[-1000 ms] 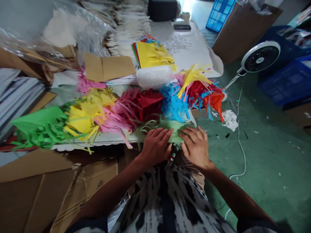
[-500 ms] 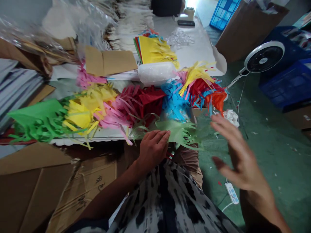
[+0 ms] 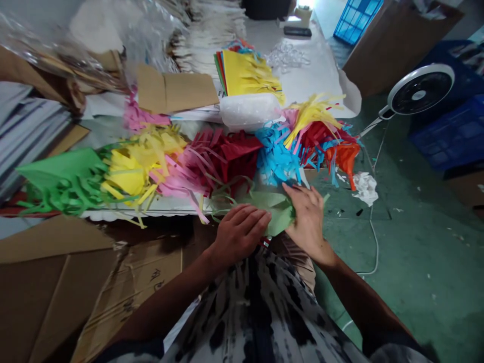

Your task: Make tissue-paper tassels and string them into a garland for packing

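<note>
Pale green fringed paper sheet [image 3: 274, 212] sits at the counter's near edge, between both hands. Left hand [image 3: 238, 237] is at 7 o'clock from it; left fingers [image 3: 253, 217] lie flat, close together, on the sheet's fringed side. Right hand [image 3: 306, 217] is at 3 o'clock, fingers loosely spread against the sheet's right edge; pinch or not, can't tell.

Beyond the sheet at 12 o'clock, a crimson fringed paper pile [image 3: 227, 156] and blue fringed paper pile [image 3: 276, 156] touch its fringe. Green [image 3: 56, 176] and yellow [image 3: 128, 174] piles run along the counter [image 3: 310, 60] toward 9 o'clock. Orange fringed paper [image 3: 342, 156] is at 2 o'clock. White plastic tub [image 3: 249, 111] and flattened cardboard [image 3: 176, 88] sit further back. Crumpled white paper [image 3: 365, 189] lies on the green floor [image 3: 423, 242], and a fan [image 3: 421, 89] stands at 2 o'clock.
</note>
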Demonstrator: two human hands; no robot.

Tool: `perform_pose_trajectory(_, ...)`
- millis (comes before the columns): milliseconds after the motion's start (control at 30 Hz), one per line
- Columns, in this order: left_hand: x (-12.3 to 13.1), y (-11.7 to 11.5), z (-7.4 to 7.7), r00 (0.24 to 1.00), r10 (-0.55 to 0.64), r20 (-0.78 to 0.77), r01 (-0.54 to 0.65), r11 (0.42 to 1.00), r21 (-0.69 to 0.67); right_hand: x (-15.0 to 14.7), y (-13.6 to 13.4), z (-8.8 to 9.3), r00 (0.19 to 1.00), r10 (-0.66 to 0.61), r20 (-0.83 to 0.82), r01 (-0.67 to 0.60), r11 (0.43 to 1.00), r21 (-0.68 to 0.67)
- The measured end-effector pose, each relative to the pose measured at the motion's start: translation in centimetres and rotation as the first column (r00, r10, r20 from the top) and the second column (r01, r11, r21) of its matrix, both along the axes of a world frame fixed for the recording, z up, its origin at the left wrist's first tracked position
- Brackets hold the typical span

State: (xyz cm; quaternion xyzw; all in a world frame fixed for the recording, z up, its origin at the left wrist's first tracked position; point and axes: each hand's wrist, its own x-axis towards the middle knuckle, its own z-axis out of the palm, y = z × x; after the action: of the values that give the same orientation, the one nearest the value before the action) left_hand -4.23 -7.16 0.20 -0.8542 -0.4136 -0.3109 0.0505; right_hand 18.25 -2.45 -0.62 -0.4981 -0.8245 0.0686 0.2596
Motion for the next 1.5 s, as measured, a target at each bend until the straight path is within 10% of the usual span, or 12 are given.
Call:
perform_pose_trajectory(200, -0.6, 0.1, -1.4, 1.0, -0.005, -0.027, 0.003, 0.997, -0.075, 0.8, 3.3, -0.2, 0.987, -0.146, -0.07, 0.152, 0.984, 0.097)
perform_pose_trajectory(400, 0.1, 0.7, -2.7, 1.0, -0.006, -0.004, 0.006, 0.996, -0.084, 8.5, 6.4, 3.4, 0.953, -0.194, -0.231, 0.223, 0.969, 0.106)
perform_pose_trajectory(533, 1.2, 1.2, -2.9, 1.0, 0.004, 0.028, 0.0, 0.99, -0.141, 10.9, 4.4, 6.1, 0.813, -0.23, -0.535, 0.411, 0.877, 0.248)
perform_pose_trajectory(633, 1.6, 1.3, -2.8, 0.999, 0.032, -0.013, -0.034, 0.986, -0.162, 8.5, 0.5, 6.8, 0.863, -0.04, -0.503, 0.325, 0.808, 0.493)
perform_pose_trajectory(700, 1.7, 1.3, -2.7, 0.998, 0.04, -0.046, -0.047, 0.985, -0.165, 5.8, -1.7, 6.0, 0.976, 0.111, -0.185, -0.065, 0.969, 0.239)
perform_pose_trajectory(800, 1.7, 1.2, -2.5, 0.997, 0.044, -0.069, -0.055, 0.986, -0.157, 2.5, -2.7, 3.2, 0.934, 0.337, 0.122, -0.333, 0.941, -0.054)
perform_pose_trajectory(967, 0.0, 1.0, -1.8, 1.0, 0.026, -0.017, -0.029, 0.982, -0.185, 2.6, -0.9, -0.2, 0.935, 0.343, 0.092, -0.337, 0.938, -0.077)
perform_pose_trajectory(1500, -0.1, 2.6, 0.4, 0.957, 0.244, 0.156, -0.143, 0.866, -0.479, 1.6, 0.5, 1.8, 0.965, 0.019, -0.262, -0.105, 0.943, -0.317)
